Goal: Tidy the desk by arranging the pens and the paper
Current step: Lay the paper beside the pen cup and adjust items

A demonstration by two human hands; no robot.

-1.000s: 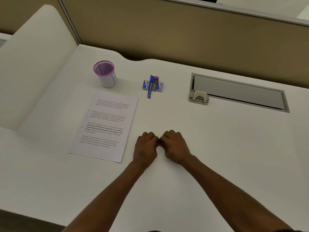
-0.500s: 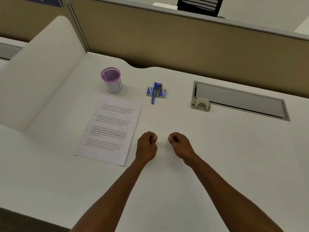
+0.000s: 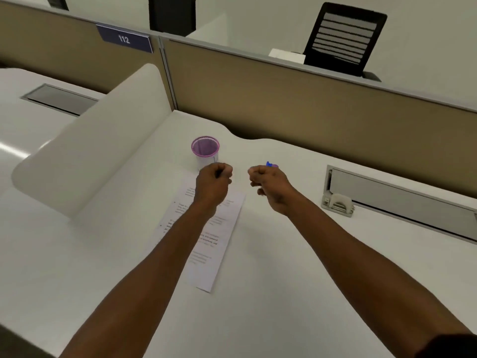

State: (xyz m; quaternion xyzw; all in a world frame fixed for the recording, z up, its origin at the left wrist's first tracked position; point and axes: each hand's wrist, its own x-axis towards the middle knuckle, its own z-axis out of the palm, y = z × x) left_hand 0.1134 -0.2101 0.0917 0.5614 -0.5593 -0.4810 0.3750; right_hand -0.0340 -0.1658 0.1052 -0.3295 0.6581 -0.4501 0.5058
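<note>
**Nothing tidied yet**

My left hand and right hand hover as fists, fingers curled, holding nothing. One sheet of paper lies askew under my left arm; one purple-rimmed cup stands empty just beyond it. The pens peek out behind my right hand; I cannot count them

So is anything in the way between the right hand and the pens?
Nothing visible is. The right hand is raised with curled, empty fingers right in front of the pens, hiding most of them; only a blue and purple tip shows. The purple-rimmed cup stands off to the left, by the left hand.
</note>
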